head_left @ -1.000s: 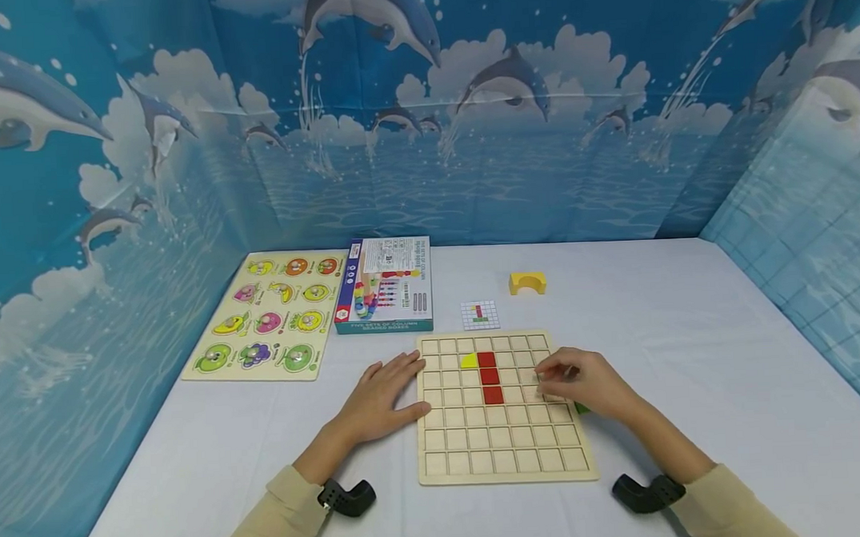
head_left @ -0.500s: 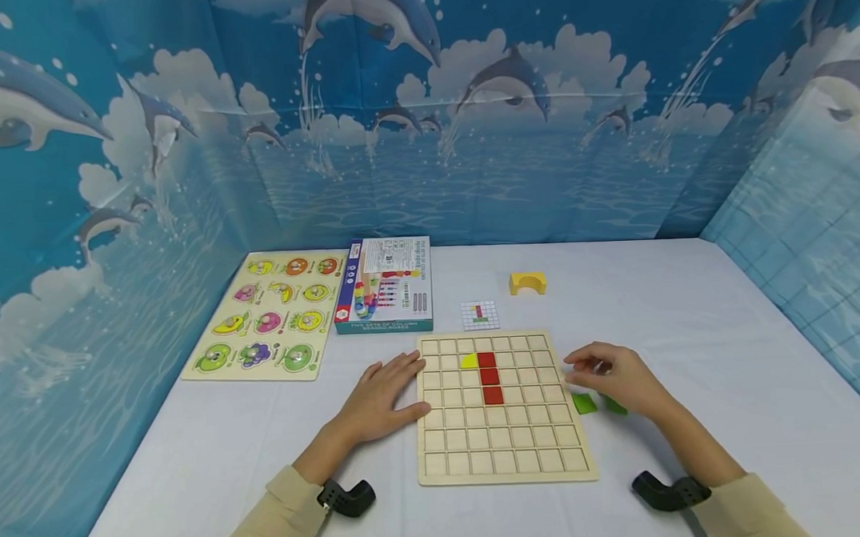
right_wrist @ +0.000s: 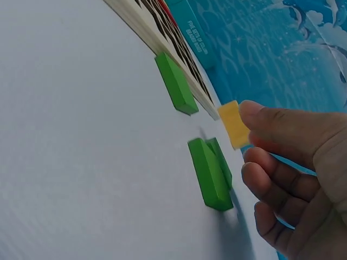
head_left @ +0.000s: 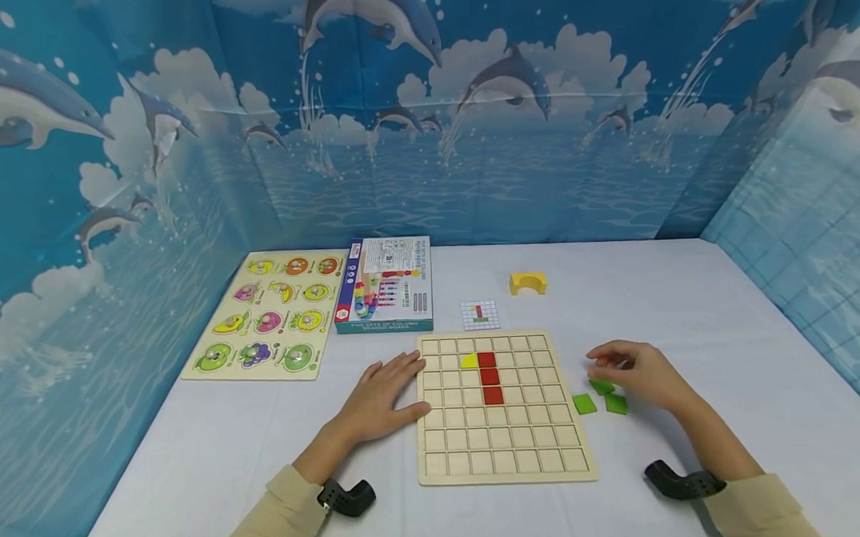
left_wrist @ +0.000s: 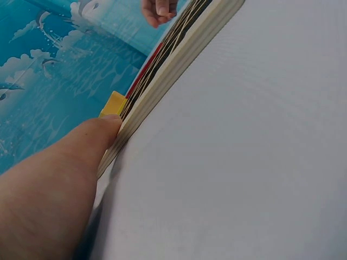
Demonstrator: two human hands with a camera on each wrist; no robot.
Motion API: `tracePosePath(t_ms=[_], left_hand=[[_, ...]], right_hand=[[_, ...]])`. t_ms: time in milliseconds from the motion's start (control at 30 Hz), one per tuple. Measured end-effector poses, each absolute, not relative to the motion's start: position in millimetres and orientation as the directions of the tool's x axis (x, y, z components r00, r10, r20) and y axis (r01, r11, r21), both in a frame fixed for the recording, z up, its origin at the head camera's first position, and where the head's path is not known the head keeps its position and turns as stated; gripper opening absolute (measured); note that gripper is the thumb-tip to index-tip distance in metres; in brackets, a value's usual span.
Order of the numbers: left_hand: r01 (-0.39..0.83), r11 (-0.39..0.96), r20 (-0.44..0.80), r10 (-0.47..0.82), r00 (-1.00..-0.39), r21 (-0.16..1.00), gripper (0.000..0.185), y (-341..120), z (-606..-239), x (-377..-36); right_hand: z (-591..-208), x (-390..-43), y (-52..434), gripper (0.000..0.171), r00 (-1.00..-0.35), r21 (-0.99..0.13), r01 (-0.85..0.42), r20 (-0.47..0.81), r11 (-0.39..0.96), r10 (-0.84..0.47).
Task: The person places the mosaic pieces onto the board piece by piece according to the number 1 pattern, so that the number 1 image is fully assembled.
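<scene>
Since a sec ago my right hand has slid off the grid board and out to the right; it's now over the green tiles on the desk, just beside the board's right edge. The left hand hasn't moved.

Right hand: fingers loosely curled. In the head view the tips seem to touch the nearest green tile, but the right wrist cam shows a gap between fingers and tiles, w/ nothing pinched. So, judging by that, it's hovering, not gripping. Three green tiles show in the head view; two lie stacked or overlapping nearest the hand, one apart, closer to the board.

Left hand: flat, fingers straight, pressing the board's left edge; the left wrist cam shows the thumb against the rim.

On the board: three red tiles in a column, a yellow piece touching the top one on its left. The pattern card lies just beyond the board's far edge.

Doing this step well, imo: take one tile only, thumb & forefinger on opposite edges, lift it straight up so the neighbour doesn't drag. Keep the left hand pressing so the board doesn't skid, and check the card for the right cell before lowering the tile in flat.
</scene>
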State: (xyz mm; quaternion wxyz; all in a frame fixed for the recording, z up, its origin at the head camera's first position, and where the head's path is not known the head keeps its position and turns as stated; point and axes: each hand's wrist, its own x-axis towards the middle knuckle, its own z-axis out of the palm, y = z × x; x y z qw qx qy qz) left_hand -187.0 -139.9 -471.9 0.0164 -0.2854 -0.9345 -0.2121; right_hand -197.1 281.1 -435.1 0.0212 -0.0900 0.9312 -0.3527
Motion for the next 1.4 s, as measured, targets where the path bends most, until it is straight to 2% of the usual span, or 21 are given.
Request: tracePosePath(t_ms=[300,567,900,1400], left_hand=[[0.54,0.748,0.147,0.529,-0.836,0.385,0.073,-140.0,-472.7,-187.7],[0.536,0.756,0.14,0.526,-0.839,0.376,0.074,-140.1,-474.2,-188.4],[0.533,0.754,0.138,0.524,-0.84,0.383,0.074,-140.3,-473.5,-188.6],[0.546,0.74,0.163,0.529,-0.833,0.392,0.074,-140.6,-473.2,-187.6]], right_hand=[[-438.9,-198.0,298.1,0.042,-0.971,-0.672,-0.156,-0.028,0.724,-0.236],[-442.8,-199.1,300.7,0.034,-0.965,-0.659,-0.189,-0.014,0.728,-0.263],[-449.8,-201.9,297.5,0.032,-0.976,-0.623,-0.191,0.036,0.758,-0.216],[-450.1,-201.1,292.9,0.032,-0.985,-0.65,-0.149,0.031,0.745,-0.17]])
